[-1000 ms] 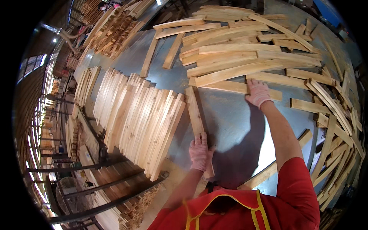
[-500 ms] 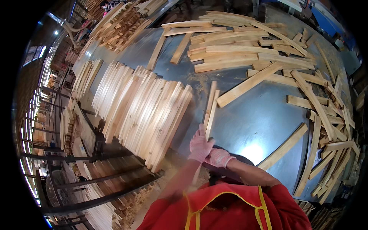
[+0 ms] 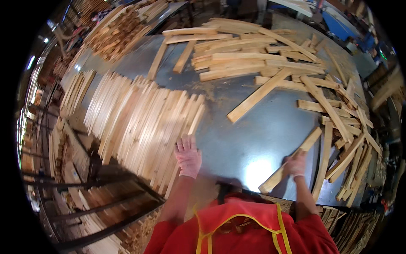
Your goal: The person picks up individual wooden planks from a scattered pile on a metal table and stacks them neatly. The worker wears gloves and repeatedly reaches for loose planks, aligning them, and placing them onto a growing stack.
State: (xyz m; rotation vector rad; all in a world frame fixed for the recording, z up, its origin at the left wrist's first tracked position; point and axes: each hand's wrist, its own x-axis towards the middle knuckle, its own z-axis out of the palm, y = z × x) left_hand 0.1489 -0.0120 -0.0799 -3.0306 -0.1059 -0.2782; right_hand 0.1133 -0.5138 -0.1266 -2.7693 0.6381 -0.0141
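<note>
My left hand (image 3: 188, 157), in a pinkish knit glove, lies flat with fingers stretched out against the right end of a row of wooden strips (image 3: 146, 122). The strips stand side by side in a tight row. At the right, my right hand (image 3: 295, 163), gloved alike, is closed around the middle of a single loose wooden strip (image 3: 270, 182). That strip lies slanted near the table's front edge, its lower end over a bright glare spot. The right fingertips are partly hidden behind the wood.
A dark metal table (image 3: 237, 139) spans the middle. Loose wooden strips (image 3: 237, 57) lie heaped along its far side, with more crisscrossed strips (image 3: 338, 114) at the right. A wood stack (image 3: 116, 38) stands far left. Dark rack bars (image 3: 110, 224) run at the lower left.
My hands were together at the table's front on two strips. Those strips now stand with the row on the left. My left hand is open there; my right has moved right and grasped another strip.
</note>
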